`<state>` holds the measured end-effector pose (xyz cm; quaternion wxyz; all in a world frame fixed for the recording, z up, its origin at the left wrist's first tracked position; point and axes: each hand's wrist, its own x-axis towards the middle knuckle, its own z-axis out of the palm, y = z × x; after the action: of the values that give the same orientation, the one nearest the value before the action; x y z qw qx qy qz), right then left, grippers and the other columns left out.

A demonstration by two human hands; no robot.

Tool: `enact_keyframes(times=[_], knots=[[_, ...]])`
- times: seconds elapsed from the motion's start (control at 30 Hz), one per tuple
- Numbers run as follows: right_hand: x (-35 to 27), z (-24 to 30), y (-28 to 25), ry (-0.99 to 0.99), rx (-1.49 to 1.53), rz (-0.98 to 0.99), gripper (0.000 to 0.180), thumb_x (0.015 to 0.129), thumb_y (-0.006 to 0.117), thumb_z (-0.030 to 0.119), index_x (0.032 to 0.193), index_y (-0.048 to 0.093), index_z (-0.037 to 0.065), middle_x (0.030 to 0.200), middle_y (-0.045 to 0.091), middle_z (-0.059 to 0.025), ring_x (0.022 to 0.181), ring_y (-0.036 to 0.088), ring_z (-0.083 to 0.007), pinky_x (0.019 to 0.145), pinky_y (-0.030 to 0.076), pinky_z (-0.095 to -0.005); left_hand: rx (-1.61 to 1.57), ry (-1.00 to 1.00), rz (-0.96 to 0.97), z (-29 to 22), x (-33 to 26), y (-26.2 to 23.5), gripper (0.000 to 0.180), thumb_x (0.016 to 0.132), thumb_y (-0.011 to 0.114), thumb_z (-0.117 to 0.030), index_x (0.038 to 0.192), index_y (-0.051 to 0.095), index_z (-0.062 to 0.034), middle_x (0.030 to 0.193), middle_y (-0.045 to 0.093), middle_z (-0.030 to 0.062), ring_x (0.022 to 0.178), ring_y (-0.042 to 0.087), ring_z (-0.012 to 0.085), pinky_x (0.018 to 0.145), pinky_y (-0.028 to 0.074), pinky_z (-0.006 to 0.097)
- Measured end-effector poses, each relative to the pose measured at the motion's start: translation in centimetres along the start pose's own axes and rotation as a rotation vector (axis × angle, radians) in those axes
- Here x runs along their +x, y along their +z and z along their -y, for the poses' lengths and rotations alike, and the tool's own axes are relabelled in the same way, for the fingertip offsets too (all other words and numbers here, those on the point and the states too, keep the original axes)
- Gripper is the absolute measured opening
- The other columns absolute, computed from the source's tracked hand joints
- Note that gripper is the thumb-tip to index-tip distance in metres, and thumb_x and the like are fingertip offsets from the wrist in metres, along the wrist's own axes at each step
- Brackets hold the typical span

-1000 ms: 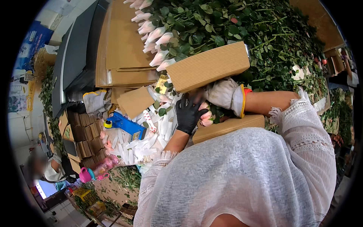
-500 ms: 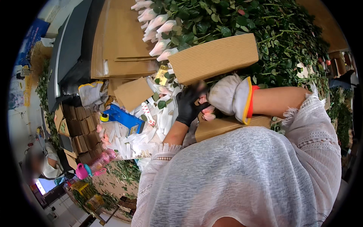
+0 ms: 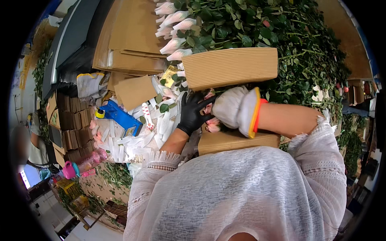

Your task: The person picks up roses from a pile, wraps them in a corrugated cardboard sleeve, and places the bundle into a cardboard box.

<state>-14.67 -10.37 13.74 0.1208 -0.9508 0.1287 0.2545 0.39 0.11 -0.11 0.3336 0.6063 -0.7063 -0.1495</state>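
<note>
My left hand (image 3: 193,114), in a black glove, lies at the rose heads with its fingers spread and its thumb apart. Pink roses (image 3: 212,125) show between my two hands, with their heads toward the left. On their right, my right hand (image 3: 230,107) wears a puffy white glove with a yellow and red cuff. Its fingers are hidden by the glove's back and the roses. A corrugated brown cardboard sheet (image 3: 231,69) stands up behind the roses. Another piece of brown cardboard (image 3: 237,144) lies in front of them, close to my body.
Leafy rose stems (image 3: 293,52) pile up at the back right, with white-netted rose heads (image 3: 177,44) at their left end. Left of my hands are white sleeve scraps (image 3: 116,140), a blue tape dispenser (image 3: 120,117) and a white-and-red cutter (image 3: 147,116). Cardboard sheets (image 3: 140,28) lie farther back.
My view has shifted, so the table sits lower and farther left. My left hand's fingers have spread apart beside the roses, and more of the pink heads shows. My right hand stays at the bunch.
</note>
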Motion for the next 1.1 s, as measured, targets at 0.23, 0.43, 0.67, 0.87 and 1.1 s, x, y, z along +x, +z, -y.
enact_keyframes(times=[0.23, 0.43, 0.67, 0.87, 1.1], knots=[[-0.7, -2.2, 3.3, -0.286, 0.128, -0.028, 0.017, 0.079, 0.060, 0.017, 0.092, 0.060, 0.007, 0.082, 0.067, -0.0148, 0.077, 0.067, -0.0344, 0.064, 0.054, -0.0438, -0.118, -0.053, 0.069, 0.6, 0.1, 0.4, 0.053, 0.072, 0.076, -0.035, 0.124, 0.064, -0.0285, 0.117, 0.062, 0.0060, 0.114, 0.052, 0.0291, 0.105, 0.025, 0.052], [-0.5, -2.0, 2.9, -0.232, 0.111, 0.098, 0.017, 0.080, 0.058, 0.015, 0.095, 0.061, 0.008, 0.083, 0.067, -0.0151, 0.076, 0.066, -0.0344, 0.064, 0.054, -0.0436, -0.324, -0.075, -0.053, 0.1, -0.7, 0.0, 0.053, 0.072, 0.078, -0.025, 0.123, 0.065, -0.0253, 0.118, 0.058, 0.0109, 0.113, 0.052, 0.0295, 0.100, 0.034, 0.038], [0.3, -2.1, 3.7, -0.302, 0.192, -0.016, 0.017, 0.082, 0.057, 0.019, 0.092, 0.064, 0.007, 0.081, 0.067, -0.0146, 0.073, 0.066, -0.0337, 0.062, 0.053, -0.0429, -0.007, -0.146, 0.109, -3.0, -2.2, -1.5, 0.058, 0.064, 0.081, -0.039, 0.120, 0.067, -0.0265, 0.090, 0.051, 0.0046, 0.090, 0.047, 0.0251, 0.082, 0.033, 0.040], [0.1, -1.8, 2.7, -0.185, 0.204, 0.104, 0.016, 0.084, 0.055, 0.019, 0.087, 0.066, 0.008, 0.087, 0.068, -0.0129, 0.082, 0.066, -0.0317, 0.072, 0.054, -0.0390, -0.012, -0.150, 0.080, -1.8, -2.4, -0.4, 0.055, 0.065, 0.081, -0.037, 0.117, 0.068, -0.0268, 0.093, 0.053, 0.0034, 0.094, 0.049, 0.0246, 0.085, 0.034, 0.041], [-1.5, -0.4, 1.0, -0.047, 0.123, 0.179, 0.019, 0.084, 0.053, 0.016, 0.096, 0.065, 0.008, 0.086, 0.068, -0.0134, 0.079, 0.067, -0.0310, 0.069, 0.053, -0.0414, -0.041, -0.188, 0.064, -2.2, -2.5, -0.6, 0.053, 0.064, 0.082, -0.036, 0.115, 0.070, -0.0268, 0.100, 0.058, 0.0043, 0.100, 0.052, 0.0247, 0.091, 0.034, 0.040]])
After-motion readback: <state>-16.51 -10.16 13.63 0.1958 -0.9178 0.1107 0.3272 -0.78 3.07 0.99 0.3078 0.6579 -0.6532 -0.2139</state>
